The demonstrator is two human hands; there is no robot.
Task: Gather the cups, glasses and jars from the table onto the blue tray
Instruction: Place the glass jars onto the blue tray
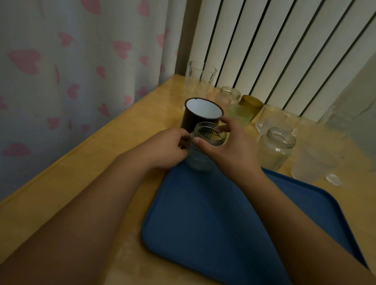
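The heart-patterned curtain (62,56) fills the upper left of the frame; a white ribbed radiator (289,43) fills the upper centre and right. The wooden worktop (58,185) runs diagonally from lower left to upper right. The blue tray (219,229) lies on it at lower centre, its lower right part covered by the right forearm.

The ribbed glass jar (201,151) stands upright at the tray's far left corner. The left hand (164,150) grips its left side with curled fingers; the right hand (231,145) curls round its rim and right side.

Directly behind the jar stands a dark mug with a white interior (200,116). Right of the hands, off the tray, stand a clear jar (275,148) and a frosted cup (313,157). Further back stand a tall clear glass (199,79), a small jar (229,95), an amber cup (250,105) and a pale green cup (240,114).

The glassware at the upper right is faint and hard to separate.
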